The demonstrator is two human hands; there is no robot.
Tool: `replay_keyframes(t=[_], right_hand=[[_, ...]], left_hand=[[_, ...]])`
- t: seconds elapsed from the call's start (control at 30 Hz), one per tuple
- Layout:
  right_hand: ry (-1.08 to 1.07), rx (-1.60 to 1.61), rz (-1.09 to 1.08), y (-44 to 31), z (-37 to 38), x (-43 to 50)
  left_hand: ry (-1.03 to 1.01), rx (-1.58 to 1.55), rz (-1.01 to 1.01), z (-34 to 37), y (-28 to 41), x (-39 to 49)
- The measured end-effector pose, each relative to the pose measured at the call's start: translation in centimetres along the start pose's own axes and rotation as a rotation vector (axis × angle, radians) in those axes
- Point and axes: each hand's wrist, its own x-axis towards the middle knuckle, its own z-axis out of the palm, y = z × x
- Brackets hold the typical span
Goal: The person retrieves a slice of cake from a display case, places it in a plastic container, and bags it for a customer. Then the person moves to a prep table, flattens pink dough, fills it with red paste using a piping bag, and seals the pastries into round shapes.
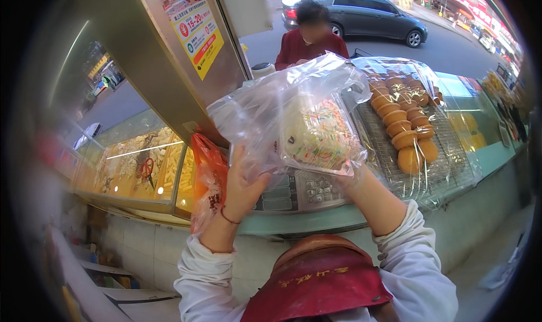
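My left hand grips the near left side of a clear plastic bag, thumb and fingers spread around the film. A transparent plastic box stands out on the bag's right side, with film around it. Through its lid shows a pale baked item covered in coloured sprinkles. My right hand supports the box from beneath at its near right corner; the box and film hide most of its fingers. Below both hands is a scale with a keypad and display windows, partly covered by the bag.
Round brown cakes lie on a wire rack under plastic film at right. A red plastic bag hangs beside a glass case of pale foods with orange-handled scissors. Across the counter stands a person in dark red.
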Motion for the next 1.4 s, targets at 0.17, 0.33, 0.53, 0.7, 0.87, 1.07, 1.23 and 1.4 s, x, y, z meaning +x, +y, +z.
replay_keyframes(t=[0.17,0.33,0.53,0.7,0.87,1.07,1.23,1.4], right_hand=[[-0.141,0.168,-0.076,-1.5,0.0,-0.1],[-0.076,0.111,-0.186,-0.3,-1.3,1.2],[0.128,-0.049,-0.143,1.5,-2.2,3.5],[0.249,-0.288,-0.181,-0.8,-2.6,3.9],[0.19,-0.48,-0.2,-7.9,-1.0,5.8],[-0.171,-0.427,-0.385,-14.5,4.4,7.0],[-0.211,-0.631,-0.404,-11.4,4.7,4.5],[-0.32,-0.732,-0.038,-3.3,4.0,-2.7]], left_hand=[[-0.565,-0.549,-0.553,2.9,-3.0,1.3],[-0.384,-0.843,-0.803,2.6,-1.3,-2.0],[0.329,-0.977,-0.667,-0.3,0.4,-1.6],[0.461,-0.866,-0.629,-2.8,0.4,1.7],[0.38,-0.74,-0.55,-5.2,0.9,5.3],[0.504,-0.557,-0.268,-7.6,7.0,10.3],[0.261,-0.257,-0.059,-6.7,8.3,8.7],[0.412,0.193,0.047,-0.6,0.2,-8.0]])
